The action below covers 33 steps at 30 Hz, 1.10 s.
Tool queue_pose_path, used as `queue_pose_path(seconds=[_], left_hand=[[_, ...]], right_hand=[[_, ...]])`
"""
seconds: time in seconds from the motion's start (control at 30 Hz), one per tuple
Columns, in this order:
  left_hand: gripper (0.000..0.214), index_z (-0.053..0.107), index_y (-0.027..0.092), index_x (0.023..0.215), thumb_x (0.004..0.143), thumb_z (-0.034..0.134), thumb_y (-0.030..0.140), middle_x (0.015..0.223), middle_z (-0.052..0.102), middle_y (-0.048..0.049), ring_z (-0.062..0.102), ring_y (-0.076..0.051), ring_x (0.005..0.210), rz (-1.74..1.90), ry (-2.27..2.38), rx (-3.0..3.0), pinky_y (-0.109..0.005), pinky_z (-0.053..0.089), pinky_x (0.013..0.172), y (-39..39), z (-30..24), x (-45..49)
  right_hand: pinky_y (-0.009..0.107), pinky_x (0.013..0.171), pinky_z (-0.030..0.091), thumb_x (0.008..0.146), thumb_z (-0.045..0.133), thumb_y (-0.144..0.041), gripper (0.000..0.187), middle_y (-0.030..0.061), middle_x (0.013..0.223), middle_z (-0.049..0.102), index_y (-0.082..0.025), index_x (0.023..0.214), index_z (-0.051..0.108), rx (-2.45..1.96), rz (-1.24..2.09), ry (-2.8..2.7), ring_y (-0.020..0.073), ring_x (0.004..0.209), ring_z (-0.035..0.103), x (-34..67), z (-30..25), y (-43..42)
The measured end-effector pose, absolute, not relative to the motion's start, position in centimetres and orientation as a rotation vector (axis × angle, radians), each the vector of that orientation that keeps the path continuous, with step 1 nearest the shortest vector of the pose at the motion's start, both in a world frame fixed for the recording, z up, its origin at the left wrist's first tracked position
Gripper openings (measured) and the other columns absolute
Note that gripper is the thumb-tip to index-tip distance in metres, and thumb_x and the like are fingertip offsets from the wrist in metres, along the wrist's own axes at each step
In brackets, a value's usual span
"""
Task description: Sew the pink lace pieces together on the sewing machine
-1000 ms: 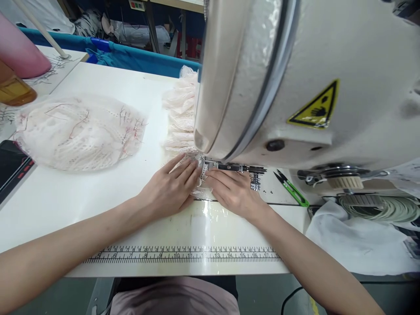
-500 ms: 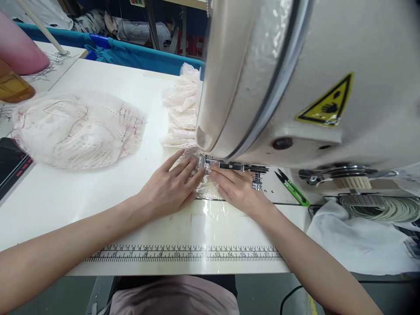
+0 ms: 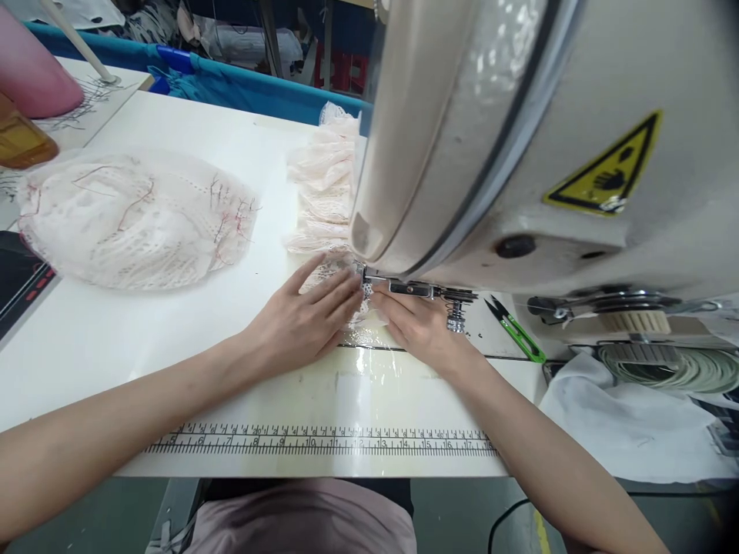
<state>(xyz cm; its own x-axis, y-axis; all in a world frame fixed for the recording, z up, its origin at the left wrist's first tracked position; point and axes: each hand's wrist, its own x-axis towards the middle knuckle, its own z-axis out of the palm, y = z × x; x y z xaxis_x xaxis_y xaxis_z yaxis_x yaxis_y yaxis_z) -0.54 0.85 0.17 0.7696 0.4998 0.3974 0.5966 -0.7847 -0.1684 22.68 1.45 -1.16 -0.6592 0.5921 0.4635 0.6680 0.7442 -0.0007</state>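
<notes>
We are resting our left hand [image 3: 303,315] palm down on the near end of the ruffled lace [image 3: 323,177], its fingers extending forward and spreading open rather than curling into a grip. We are placing our right hand [image 3: 421,327] just beside it, its fingers lying close together and reaching under the metal attachment [image 3: 409,288]; the fingertips are hiding there, so we are not managing to tell whether they are pinching anything. The lace is lying on the white table [image 3: 173,319], running from under our left hand up along the left side of the sewing machine [image 3: 450,138], which is bearing a yellow warning sticker [image 3: 606,173]. To the right of our right hand, green-handled snips [image 3: 516,329] are lying with their dark blades pointing away from us, and a white cloth [image 3: 635,431] is bunching up farther right. Well left of the machine, a pale lace bundle [image 3: 138,223] is showing red and dark threads. Near our edge, a printed measuring scale [image 3: 323,442] is crossing the table. At the far left, a pink cone [image 3: 35,69] is standing behind an amber object [image 3: 23,138].
</notes>
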Motion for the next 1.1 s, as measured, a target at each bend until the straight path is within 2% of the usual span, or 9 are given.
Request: queue_pose_path(seconds=[0.1, 0.27, 0.5, 0.67, 0.73, 0.8, 0.9, 1.1], left_hand=[[0.030, 0.064, 0.013, 0.114, 0.098, 0.039, 0.012, 0.123, 0.068, -0.0071, 0.065, -0.021, 0.115, -0.532, -0.742, -2.711, -0.046, 0.041, 0.112, 0.8, 0.3, -0.6], [0.022, 0.065, 0.013, 0.096, 0.096, 0.043, 0.009, 0.112, 0.073, -0.0075, 0.067, -0.020, 0.109, -0.601, -0.741, -2.710, -0.044, 0.040, 0.114, 1.1, 0.5, -0.7], [0.021, 0.061, 0.014, 0.094, 0.095, 0.041, 0.011, 0.110, 0.073, -0.0070, 0.067, -0.021, 0.110, -0.597, -0.776, -2.699, -0.044, 0.040, 0.113, 1.6, 0.5, -1.0], [0.018, 0.060, 0.015, 0.098, 0.090, 0.044, 0.012, 0.113, 0.072, -0.0059, 0.066, -0.021, 0.111, -0.638, -0.774, -2.759, -0.047, 0.038, 0.113, 1.7, 0.7, -1.5], [0.012, 0.059, 0.017, 0.094, 0.089, 0.048, 0.018, 0.108, 0.073, -0.0040, 0.068, -0.019, 0.100, -0.674, -0.708, -2.760, -0.047, 0.041, 0.110, 1.8, 0.9, -1.7], [0.008, 0.058, 0.019, 0.085, 0.090, 0.053, 0.022, 0.094, 0.073, -0.0002, 0.067, -0.016, 0.083, -0.715, -0.606, -2.711, -0.043, 0.047, 0.101, 1.8, 1.2, -1.8], [0.020, 0.052, 0.021, 0.072, 0.092, 0.055, 0.025, 0.072, 0.066, 0.0050, 0.058, -0.011, 0.065, -0.753, -0.497, -2.620, -0.037, 0.050, 0.091, 1.9, 1.5, -1.8], [0.021, 0.054, 0.021, 0.069, 0.089, 0.059, 0.018, 0.071, 0.064, 0.0064, 0.057, -0.010, 0.066, -0.756, -0.423, -2.603, -0.037, 0.052, 0.094, 1.6, 1.4, -2.0]], right_hand=[[0.030, 0.079, 0.054, 0.090, 0.053, -0.009, 0.026, 0.0038, 0.104, 0.071, -0.022, 0.108, 0.066, -0.941, -0.214, -2.509, 0.0161, 0.094, 0.064, 22.7, -1.3, 1.4], [0.030, 0.079, 0.052, 0.088, 0.052, -0.005, 0.034, 0.0029, 0.105, 0.070, -0.023, 0.114, 0.064, -0.963, -0.248, -2.552, 0.0156, 0.094, 0.063, 22.5, -1.4, 1.1], [0.026, 0.072, 0.044, 0.089, 0.049, -0.002, 0.027, -0.0007, 0.105, 0.071, -0.019, 0.106, 0.061, -0.938, -0.465, -2.574, 0.0105, 0.092, 0.062, 21.8, -0.9, 0.7], [0.026, 0.072, 0.043, 0.091, 0.050, -0.010, 0.013, -0.0018, 0.095, 0.071, -0.019, 0.097, 0.058, -0.920, -0.301, -2.522, 0.0109, 0.089, 0.061, 21.0, -0.6, 0.6], [0.027, 0.072, 0.044, 0.091, 0.049, -0.013, 0.011, -0.0016, 0.087, 0.069, -0.020, 0.096, 0.057, -0.854, -0.238, -2.495, 0.0124, 0.087, 0.061, 20.8, -0.4, 0.6], [0.030, 0.075, 0.046, 0.090, 0.047, -0.009, 0.015, -0.0017, 0.082, 0.067, -0.020, 0.095, 0.056, -0.741, -0.217, -2.476, 0.0134, 0.085, 0.060, 20.7, -0.2, 0.6], [0.034, 0.083, 0.048, 0.088, 0.048, -0.005, 0.018, -0.0025, 0.077, 0.067, -0.020, 0.093, 0.058, -0.612, -0.180, -2.473, 0.0130, 0.080, 0.060, 20.7, 0.0, 0.6], [0.036, 0.091, 0.050, 0.087, 0.058, -0.011, 0.013, -0.0041, 0.081, 0.069, -0.022, 0.092, 0.061, -0.576, -0.123, -2.444, 0.0125, 0.085, 0.062, 21.2, 0.3, 0.5]])
